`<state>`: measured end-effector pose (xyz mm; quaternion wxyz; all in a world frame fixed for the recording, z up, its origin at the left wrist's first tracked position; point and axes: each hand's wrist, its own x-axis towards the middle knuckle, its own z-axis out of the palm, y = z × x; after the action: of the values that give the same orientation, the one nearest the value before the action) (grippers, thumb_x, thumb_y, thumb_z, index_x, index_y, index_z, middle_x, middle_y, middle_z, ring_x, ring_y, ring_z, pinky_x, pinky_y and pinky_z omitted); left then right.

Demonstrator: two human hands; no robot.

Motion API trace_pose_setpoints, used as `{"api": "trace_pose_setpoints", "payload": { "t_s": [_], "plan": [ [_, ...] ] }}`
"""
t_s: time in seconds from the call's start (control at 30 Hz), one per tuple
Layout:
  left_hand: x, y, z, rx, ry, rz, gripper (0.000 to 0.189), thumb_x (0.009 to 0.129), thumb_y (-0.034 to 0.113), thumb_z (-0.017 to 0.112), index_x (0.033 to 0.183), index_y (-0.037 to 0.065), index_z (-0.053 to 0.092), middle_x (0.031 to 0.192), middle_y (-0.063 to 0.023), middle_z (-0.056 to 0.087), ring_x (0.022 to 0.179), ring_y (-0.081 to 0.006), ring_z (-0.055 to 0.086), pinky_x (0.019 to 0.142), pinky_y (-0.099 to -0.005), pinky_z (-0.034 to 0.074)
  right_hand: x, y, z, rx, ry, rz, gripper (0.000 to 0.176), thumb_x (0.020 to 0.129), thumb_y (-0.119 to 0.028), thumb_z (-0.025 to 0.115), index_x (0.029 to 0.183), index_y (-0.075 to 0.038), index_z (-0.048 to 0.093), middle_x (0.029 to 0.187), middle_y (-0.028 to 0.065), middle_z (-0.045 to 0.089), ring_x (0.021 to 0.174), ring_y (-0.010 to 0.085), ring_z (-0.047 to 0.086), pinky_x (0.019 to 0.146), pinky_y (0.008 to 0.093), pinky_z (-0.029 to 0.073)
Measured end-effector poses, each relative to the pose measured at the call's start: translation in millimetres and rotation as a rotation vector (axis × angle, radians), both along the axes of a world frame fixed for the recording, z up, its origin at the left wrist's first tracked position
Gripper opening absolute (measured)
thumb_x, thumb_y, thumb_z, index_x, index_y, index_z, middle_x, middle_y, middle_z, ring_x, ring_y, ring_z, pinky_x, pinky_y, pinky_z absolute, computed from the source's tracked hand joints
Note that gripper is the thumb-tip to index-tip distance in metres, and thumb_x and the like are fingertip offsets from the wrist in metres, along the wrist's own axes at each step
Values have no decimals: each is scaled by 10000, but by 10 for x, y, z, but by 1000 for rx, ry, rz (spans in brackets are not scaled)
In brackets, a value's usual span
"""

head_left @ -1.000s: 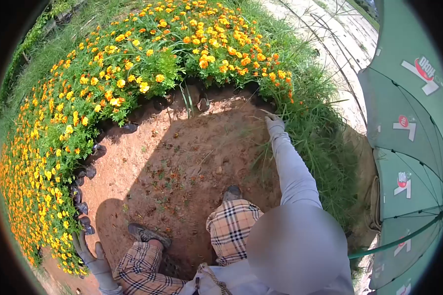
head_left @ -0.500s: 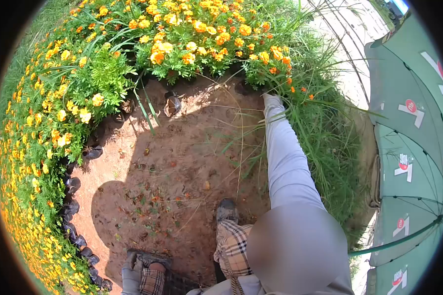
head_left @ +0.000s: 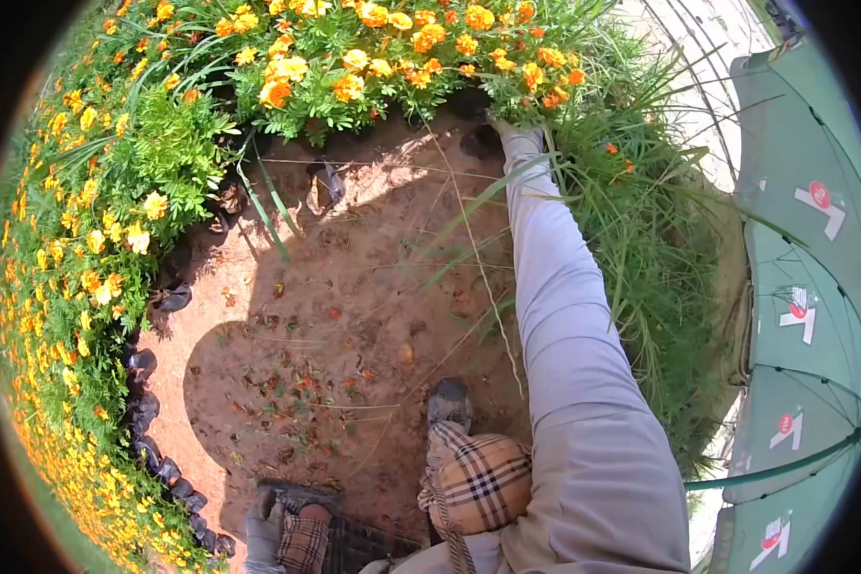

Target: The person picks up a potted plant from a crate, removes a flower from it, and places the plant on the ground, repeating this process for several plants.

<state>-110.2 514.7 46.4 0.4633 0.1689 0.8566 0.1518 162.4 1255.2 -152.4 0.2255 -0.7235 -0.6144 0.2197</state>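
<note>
My right arm stretches far forward, and my right hand (head_left: 519,141) is at the foot of the marigold plants (head_left: 349,72), beside a dark plant bag (head_left: 481,142). Leaves and shade hide its fingers, so its grip does not show. My left hand (head_left: 266,521), in a grey glove, is low at the bottom left beside my foot and plaid trouser leg (head_left: 303,545). Its fingers look curled; whatever may be in them cannot be made out. Orange and yellow blooms stand in dark bags along the edge of the bare soil (head_left: 354,297).
Tall grass (head_left: 641,258) grows to the right of my arm. Beyond it lies a green umbrella (head_left: 794,258) on its side. Dark plant bags (head_left: 143,411) line the left edge. A black crate (head_left: 368,543) is beneath me, and a long dry stalk (head_left: 474,244) crosses the soil.
My view has shifted a little, and my right arm shows more fully. My right hand stays at the plants' base. The dry stalk and grass blades near it have moved.
</note>
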Motion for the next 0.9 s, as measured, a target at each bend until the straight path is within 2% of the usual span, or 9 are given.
{"api": "trace_pose_setpoints", "payload": {
  "t_s": [0.13,0.27,0.47,0.53,0.6,0.7,0.8,0.83,0.9],
  "plan": [
    [68,123,59,-64,-5,53,385,829,102,605,1172,-53,520,1128,-184,589,1051,-246,570,898,-320,445,186,-32,0,-51,125,-16,821,687,-458,681,1300,-21,353,1319,141,405,1210,251,394,1010,317,316],
    [195,376,150,-122,48,-53,377,830,104,601,1173,-35,527,1137,-173,584,1053,-238,564,900,-320,443,344,-373,-82,-70,360,-77,655,745,-377,649,1242,-14,426,1259,120,467,1153,224,449,964,312,362],
    [192,344,157,-11,104,-173,394,815,116,607,1177,-17,530,1125,-170,585,1033,-242,570,881,-327,449,412,-1295,-13,-371,1086,-83,415,831,-255,601,1154,-3,535,1168,90,559,1068,183,530,895,304,431],
    [144,217,25,123,98,-84,400,810,123,610,1177,-13,531,1112,-166,589,1015,-245,576,873,-330,452,326,-1689,251,-552,1197,75,342,860,-214,585,1125,0,572,1138,80,589,1039,169,557,873,301,454],
    [215,448,193,220,71,61,401,810,133,616,1177,-6,532,1090,-163,594,983,-246,587,858,-330,459,-73,-2142,1118,-618,1184,300,364,840,-211,620,1153,-37,559,1084,47,617,952,143,596,814,282,481],
    [333,829,593,337,283,-72,449,772,120,653,1192,19,532,1148,-160,562,1084,-264,525,938,-351,402,-577,-2677,1773,-802,1003,612,391,826,-174,640,1195,-88,546,1146,42,592,1034,152,562,876,299,466],
    [422,1036,932,494,691,-360,569,691,166,720,1211,45,521,1262,-174,474,1207,-310,417,1016,-397,325,-1148,-3196,1672,-589,848,1305,516,838,-222,625,1301,-107,429,1312,73,471,1189,200,463,1014,340,371],
    [446,1072,1016,511,768,-352,666,647,212,750,1240,56,490,1298,-173,431,1223,-336,382,1020,-411,314,-1254,-3439,2271,-666,807,1411,577,834,-249,612,1335,-105,367,1337,77,443,1209,223,446,1036,368,360],
    [514,1064,1167,546,869,-296,802,579,279,793,1271,66,448,1353,-175,357,1254,-379,310,1036,-428,283,-1684,-4023,2199,-654,1177,1532,525,835,-281,594,1299,-109,419,1303,70,481,1189,220,464,1014,362,376]
  ]
}}
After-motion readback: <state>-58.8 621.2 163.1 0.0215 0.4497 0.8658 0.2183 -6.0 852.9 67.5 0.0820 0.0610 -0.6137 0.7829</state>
